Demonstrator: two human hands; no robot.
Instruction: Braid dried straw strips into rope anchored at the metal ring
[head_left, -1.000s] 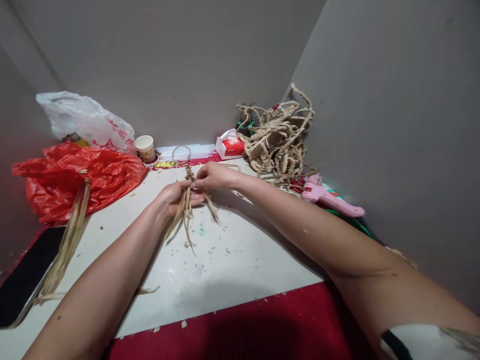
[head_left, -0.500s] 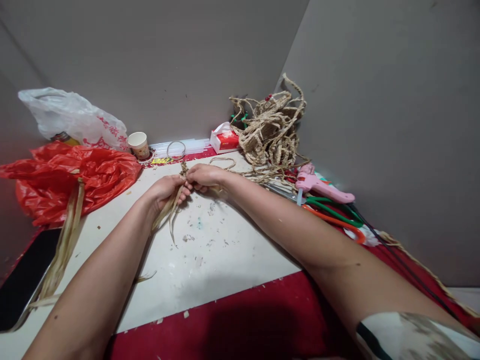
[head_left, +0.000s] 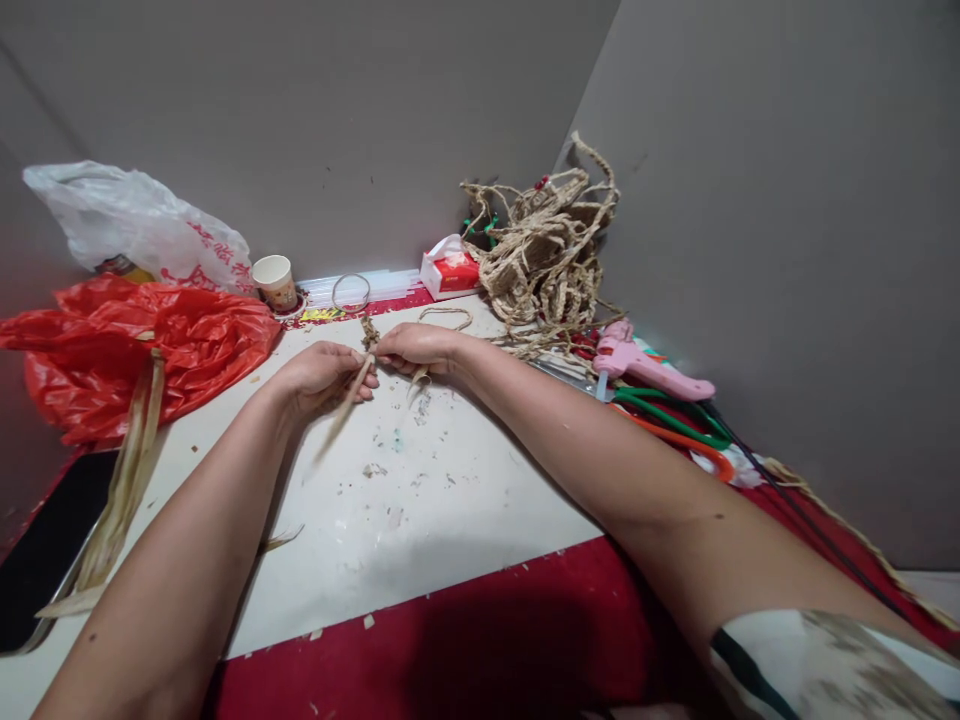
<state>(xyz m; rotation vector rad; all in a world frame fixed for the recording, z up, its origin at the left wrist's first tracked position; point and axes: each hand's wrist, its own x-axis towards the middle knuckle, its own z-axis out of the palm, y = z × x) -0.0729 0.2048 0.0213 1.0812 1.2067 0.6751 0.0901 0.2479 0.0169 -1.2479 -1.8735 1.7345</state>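
My left hand (head_left: 326, 375) is closed on pale dried fibre strips (head_left: 345, 410), whose loose ends slant down to the left and look blurred. Close against it, my right hand (head_left: 416, 347) pinches the same fibre bundle at its knotted part, and a short curled strip shows below its fingers. A brown braided piece (head_left: 369, 331) rises just beyond the fingertips of both hands. More long dried strips (head_left: 131, 470) lie at the left, between the red bag and my left forearm.
Behind stand a paper cup (head_left: 274, 283), clear sticks with a ring (head_left: 351, 293) and a tissue pack (head_left: 450, 268). A braided rope heap (head_left: 547, 250), pink glue gun (head_left: 649, 368) and scissors lie right. Red bag (head_left: 202, 335) and phone (head_left: 49, 550) are left.
The strips hanging below my left hand have drawn together into a narrower bundle. A short curled strip now shows under my right hand. Both hands stay nearly in place.
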